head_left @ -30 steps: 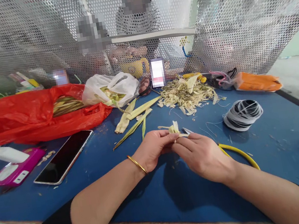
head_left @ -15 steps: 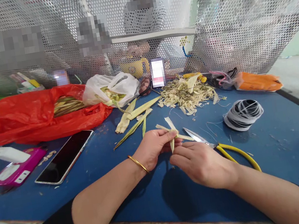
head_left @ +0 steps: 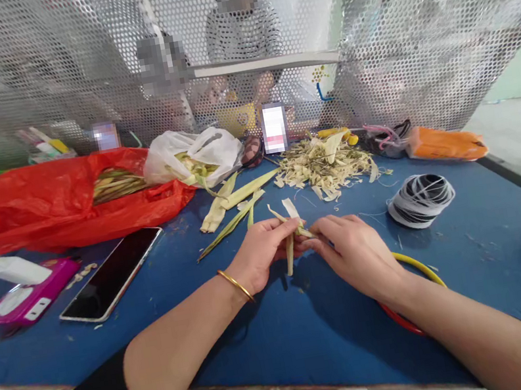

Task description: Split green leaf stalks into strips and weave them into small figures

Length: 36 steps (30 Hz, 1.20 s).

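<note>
Pale strips of corn husk, crossed over one another, are between my two hands above the blue table. My left hand pinches them where they cross, thumb on top; a gold bangle circles its wrist. My right hand has thumb and fingertips closed on the strip that points right. One longer end hangs down toward me, and others stick up at the far side. Under my right hand and wrist lies a pair of scissors; only parts of its yellow and red handles show, and its blades are hidden.
Beyond my hands are loose husks, a heap of shreds, a white bag and a red bag. A phone lies left, a thread spool right. Behind a perforated screen sits a person.
My right hand has moved up and taken hold of the right-pointing strip; it was at the lower end before. That lower end now hangs free. The scissor blades have become covered.
</note>
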Available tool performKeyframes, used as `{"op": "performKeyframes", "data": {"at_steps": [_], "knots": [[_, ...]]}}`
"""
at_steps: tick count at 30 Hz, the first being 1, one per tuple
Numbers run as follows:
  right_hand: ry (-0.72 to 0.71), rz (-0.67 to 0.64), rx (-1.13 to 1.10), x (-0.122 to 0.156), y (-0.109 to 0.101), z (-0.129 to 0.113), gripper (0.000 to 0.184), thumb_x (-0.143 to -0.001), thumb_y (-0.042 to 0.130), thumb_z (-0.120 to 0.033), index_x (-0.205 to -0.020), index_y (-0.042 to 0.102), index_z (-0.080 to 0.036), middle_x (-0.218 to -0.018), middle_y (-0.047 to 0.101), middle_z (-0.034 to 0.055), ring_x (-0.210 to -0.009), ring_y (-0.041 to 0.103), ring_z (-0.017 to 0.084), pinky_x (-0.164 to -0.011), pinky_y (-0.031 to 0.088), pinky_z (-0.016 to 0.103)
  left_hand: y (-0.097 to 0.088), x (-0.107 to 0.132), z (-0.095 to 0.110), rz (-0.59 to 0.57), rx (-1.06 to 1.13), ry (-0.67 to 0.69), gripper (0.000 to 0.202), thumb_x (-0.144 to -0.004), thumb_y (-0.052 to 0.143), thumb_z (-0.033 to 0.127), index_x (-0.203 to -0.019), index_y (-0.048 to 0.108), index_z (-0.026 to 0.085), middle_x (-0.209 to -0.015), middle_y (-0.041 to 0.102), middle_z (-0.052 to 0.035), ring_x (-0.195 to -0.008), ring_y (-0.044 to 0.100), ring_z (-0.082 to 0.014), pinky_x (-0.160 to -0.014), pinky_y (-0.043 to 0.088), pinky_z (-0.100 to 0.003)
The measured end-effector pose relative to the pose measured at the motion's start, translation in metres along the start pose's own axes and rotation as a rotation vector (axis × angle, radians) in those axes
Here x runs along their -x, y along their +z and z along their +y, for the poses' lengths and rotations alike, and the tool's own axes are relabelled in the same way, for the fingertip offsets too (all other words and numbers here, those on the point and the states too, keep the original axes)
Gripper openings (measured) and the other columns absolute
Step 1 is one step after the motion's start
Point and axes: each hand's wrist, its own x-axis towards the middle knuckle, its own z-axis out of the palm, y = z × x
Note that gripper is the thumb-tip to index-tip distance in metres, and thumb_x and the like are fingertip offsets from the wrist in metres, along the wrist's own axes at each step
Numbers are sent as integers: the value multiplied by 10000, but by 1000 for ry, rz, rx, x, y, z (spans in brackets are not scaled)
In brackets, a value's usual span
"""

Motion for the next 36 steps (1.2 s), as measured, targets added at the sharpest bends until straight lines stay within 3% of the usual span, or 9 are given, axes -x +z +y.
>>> {"op": "performKeyframes", "data": {"at_steps": [2,10,13,16,19,22,29,36], "knots": [[21,-57,-26,0,3,0,229,-959,461,-269,-760,551,-201,-682,622,4,-662,563,161,-676,341,273,0,0,-1,1,-53,17,312,-680,783,374,-803,661,115,-718,685,-43,-579,620,-113,-605,507,-241],[-50,-52,-174,3,-3,-6,316,-957,412,-255,-658,499,-200,-597,550,-9,-601,493,135,-691,343,269,2,-2,-3,51,-114,36,332,-639,798,358,-787,641,105,-610,592,12,-470,533,-75,-480,431,-201],[167,-69,-351,1,-3,-3,314,-930,469,-402,-697,548,-208,-609,561,-16,-593,493,132,-621,346,262,3,1,1,45,-113,29,301,-665,770,340,-805,638,108,-589,574,22,-447,514,-68,-444,385,-189],[456,-71,-705,-4,2,2,330,-838,558,-533,-834,590,-204,-621,555,-28,-553,479,124,-530,336,246,5,6,4,-19,-108,-3,289,-670,753,330,-838,641,123,-560,531,46,-427,487,-64,-423,355,-188],[612,-70,-1100,-7,7,5,371,-746,658,-531,-847,603,-178,-594,508,-51,-486,415,87,-486,313,230,7,9,2,-118,-121,-26,268,-666,737,327,-817,643,127,-558,502,52,-428,456,-62,-422,363,-198],[704,-85,-1329,-7,11,2,354,-682,734,-482,-793,624,-164,-567,485,-61,-452,361,61,-458,272,219,8,10,-1,-166,-156,-12,248,-677,717,335,-795,643,130,-549,480,55,-432,424,-61,-415,357,-199],[644,-14,-1418,-5,10,-6,302,-695,742,-422,-615,610,-163,-555,514,-40,-477,392,62,-476,306,213,6,10,-4,-139,-290,19,310,-721,695,446,-731,603,150,-476,424,80,-379,323,-45,-373,244,-195],[737,77,-1428,-7,12,-6,343,-608,789,-439,-555,592,-163,-502,513,-43,-427,413,63,-454,326,220,5,8,-2,-152,-272,-14,268,-698,708,392,-713,600,147,-469,395,87,-382,287,-39,-381,207,-199]]}}
